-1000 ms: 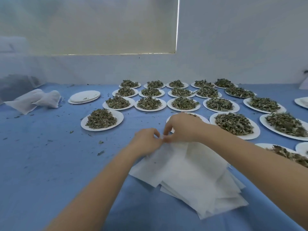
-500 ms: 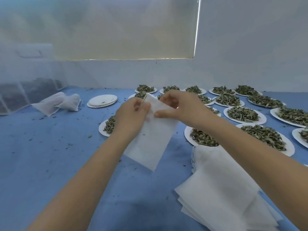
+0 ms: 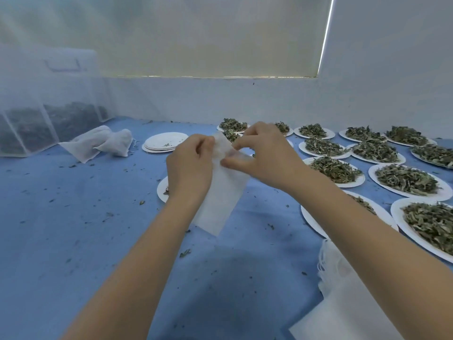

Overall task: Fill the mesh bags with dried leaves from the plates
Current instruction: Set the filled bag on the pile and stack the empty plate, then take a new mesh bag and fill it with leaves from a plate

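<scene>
I hold one empty white mesh bag (image 3: 221, 200) in the air above the blue table. My left hand (image 3: 190, 165) pinches its top edge on the left, and my right hand (image 3: 263, 155) pinches the top edge on the right. The bag hangs down flat between my wrists. Several white plates heaped with dried green leaves (image 3: 333, 169) cover the table to the right and behind my hands. One plate (image 3: 162, 190) is half hidden under my left hand. A pile of empty mesh bags (image 3: 343, 303) lies at the lower right.
Two filled white bags (image 3: 103, 143) lie at the far left beside a large clear mesh container (image 3: 36, 114) of dark leaves. A stack of empty plates (image 3: 164, 142) sits behind my left hand. Leaf crumbs are scattered over the blue tablecloth (image 3: 73, 229).
I have lifted one bag off the pile and raised it above the table. My fingers now work at its top edge. The view has shifted left.
</scene>
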